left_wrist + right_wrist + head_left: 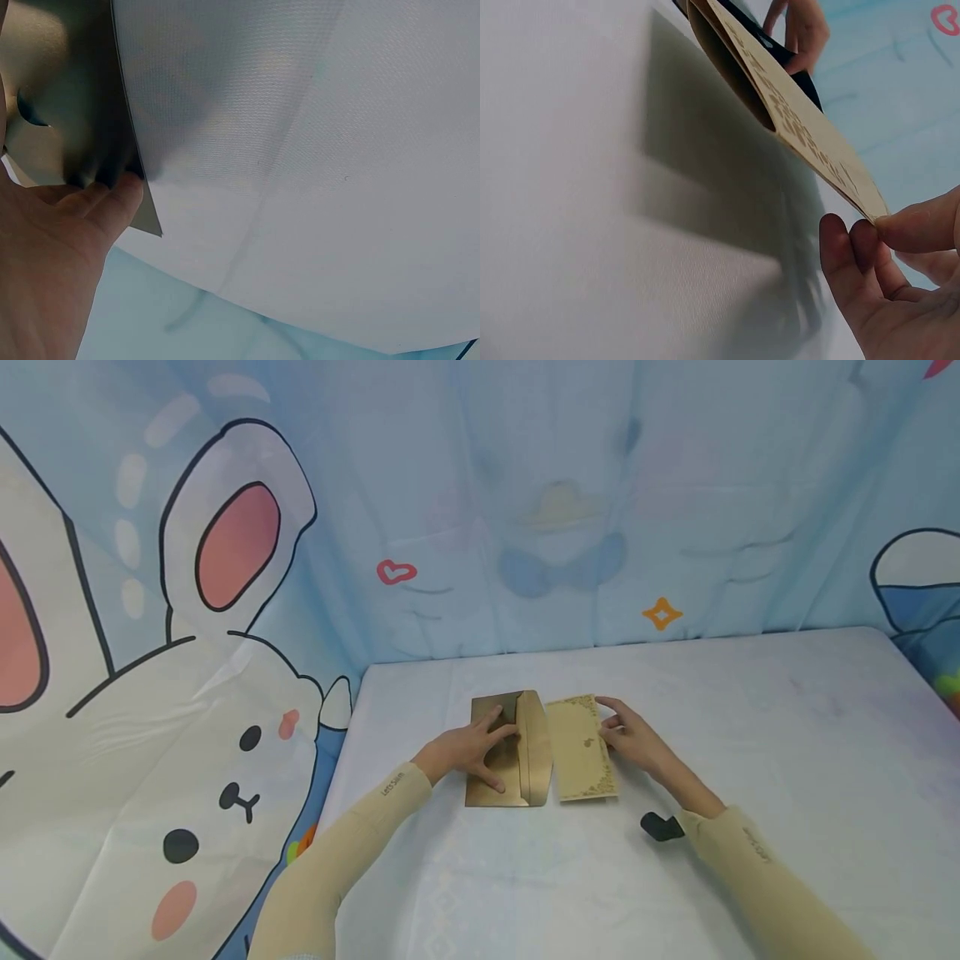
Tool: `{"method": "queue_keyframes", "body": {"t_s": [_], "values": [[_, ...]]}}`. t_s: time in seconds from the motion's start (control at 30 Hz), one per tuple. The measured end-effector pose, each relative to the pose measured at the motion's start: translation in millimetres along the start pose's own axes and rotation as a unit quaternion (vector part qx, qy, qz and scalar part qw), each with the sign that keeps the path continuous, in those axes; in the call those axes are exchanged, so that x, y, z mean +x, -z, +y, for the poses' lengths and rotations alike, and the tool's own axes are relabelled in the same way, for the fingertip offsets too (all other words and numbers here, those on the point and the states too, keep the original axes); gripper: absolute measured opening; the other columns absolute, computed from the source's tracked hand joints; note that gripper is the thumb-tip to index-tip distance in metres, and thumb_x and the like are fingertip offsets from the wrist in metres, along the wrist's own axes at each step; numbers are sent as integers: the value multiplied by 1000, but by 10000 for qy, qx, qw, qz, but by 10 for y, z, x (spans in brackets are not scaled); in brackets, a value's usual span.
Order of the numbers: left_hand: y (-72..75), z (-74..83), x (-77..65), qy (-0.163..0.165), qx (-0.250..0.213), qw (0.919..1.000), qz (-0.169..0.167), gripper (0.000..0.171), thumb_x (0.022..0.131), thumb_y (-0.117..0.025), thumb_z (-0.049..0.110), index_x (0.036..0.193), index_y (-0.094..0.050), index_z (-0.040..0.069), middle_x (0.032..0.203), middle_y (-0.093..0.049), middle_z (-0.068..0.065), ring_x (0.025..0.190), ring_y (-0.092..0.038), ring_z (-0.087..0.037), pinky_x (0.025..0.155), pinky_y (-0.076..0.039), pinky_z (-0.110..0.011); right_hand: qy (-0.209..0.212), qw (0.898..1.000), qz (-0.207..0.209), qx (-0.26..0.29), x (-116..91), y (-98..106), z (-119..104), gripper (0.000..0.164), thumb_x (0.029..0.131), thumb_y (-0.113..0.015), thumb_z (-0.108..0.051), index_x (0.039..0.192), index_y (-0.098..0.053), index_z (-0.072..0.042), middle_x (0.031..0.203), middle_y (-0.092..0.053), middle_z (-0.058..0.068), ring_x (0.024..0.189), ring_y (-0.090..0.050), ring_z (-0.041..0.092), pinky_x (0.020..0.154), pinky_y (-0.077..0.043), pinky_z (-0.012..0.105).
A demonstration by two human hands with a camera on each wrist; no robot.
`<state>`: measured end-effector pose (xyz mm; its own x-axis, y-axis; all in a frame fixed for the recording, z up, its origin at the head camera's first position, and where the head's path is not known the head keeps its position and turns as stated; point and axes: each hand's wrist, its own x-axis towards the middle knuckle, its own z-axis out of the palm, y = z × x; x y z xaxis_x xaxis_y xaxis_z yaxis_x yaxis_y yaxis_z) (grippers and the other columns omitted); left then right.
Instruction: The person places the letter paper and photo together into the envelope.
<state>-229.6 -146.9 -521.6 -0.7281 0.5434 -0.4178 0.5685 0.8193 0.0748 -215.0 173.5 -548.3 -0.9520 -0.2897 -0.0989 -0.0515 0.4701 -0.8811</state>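
Observation:
A shiny gold envelope (534, 760) lies on the white tabletop with its flap side toward the right. My left hand (468, 748) rests on it, fingers spread. In the left wrist view, the fingertips touch the envelope (45, 52) close to its edge. Just right of the envelope is a folded cream card (579, 752) with brown ornamental print. My right hand (636, 743) pinches the card's right edge. The right wrist view shows thumb and fingertips on a corner of the card (810, 127), which is tilted above the table, its fold slightly gaping.
A small black object (662, 827) lies near the right forearm; its kind is unclear. The white-covered table (787, 735) extends to both sides. A blue printed curtain (465, 510) hangs behind, with a cartoon rabbit (225, 718) on the left.

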Motion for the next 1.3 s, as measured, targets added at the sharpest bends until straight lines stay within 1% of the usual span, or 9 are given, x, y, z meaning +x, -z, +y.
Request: {"method": "queue_keyframes", "body": {"t_s": [0.13, 0.3, 0.4, 0.53, 0.73, 1.07, 1.3], "values": [[-5, -6, 4, 10, 31, 10000, 3, 112, 72, -70, 77, 160, -13, 37, 170, 2, -15, 149, -35, -34, 96, -53, -43, 52, 10000, -4, -76, 48, -73, -33, 59, 103, -49, -4, 157, -26, -2, 116, -57, 26, 97, -63, 30, 79, -53, 36], [7, 6, 8, 38, 9, 10000, -78, 113, 72, -71, 76, 161, -12, 37, 170, 3, -15, 151, -32, -32, 98, -52, -44, 51, 9999, -62, -111, 93, -147, -67, 60, 103, -48, -4, 157, -25, -1, 117, -57, 27, 98, -64, 31, 78, -52, 36], [17, 12, 16, 51, 18, 9999, -85, 114, 72, -71, 76, 161, -12, 37, 170, 4, -15, 151, -31, -32, 97, -52, -44, -16, 9999, -39, -163, 128, -186, -77, 60, 103, -49, -5, 157, -25, -2, 118, -57, 26, 98, -64, 30, 77, -52, 35], [18, 12, 33, 68, 62, 9999, -71, 114, 71, -70, 77, 161, -12, 38, 170, 4, -14, 151, -30, -31, 97, -52, -43, -28, 9997, 16, -232, 171, -235, -91, 59, 102, -50, -6, 157, -26, -2, 117, -58, 26, 96, -63, 30, 75, -51, 34], [22, 4, 45, 84, 3, 9999, -103, 113, 72, -70, 77, 160, -12, 39, 170, 4, -13, 152, -28, -30, 97, -52, -44, -4, 9996, 49, -280, 213, -300, -134, 60, 102, -51, -6, 157, -27, -2, 116, -59, 26, 95, -63, 30, 75, -51, 33], [23, -5, 48, 26, 64, 10000, -61, 113, 71, -70, 78, 160, -13, 39, 170, 2, -13, 151, -32, -32, 95, -53, -43, -47, 9995, -35, -320, 260, -388, -209, 60, 101, -51, -6, 156, -27, -2, 116, -59, 26, 92, -64, 29, 72, -52, 33], [4, -3, 38, 121, 57, 9999, -96, 114, 70, -69, 79, 160, -12, 40, 171, 4, -11, 153, -29, -29, 95, -53, -42, -54, 9989, -92, -450, 298, -470, -234, 60, 101, -50, -5, 156, -26, 0, 117, -59, 27, 90, -65, 27, 72, -51, 33]]}}
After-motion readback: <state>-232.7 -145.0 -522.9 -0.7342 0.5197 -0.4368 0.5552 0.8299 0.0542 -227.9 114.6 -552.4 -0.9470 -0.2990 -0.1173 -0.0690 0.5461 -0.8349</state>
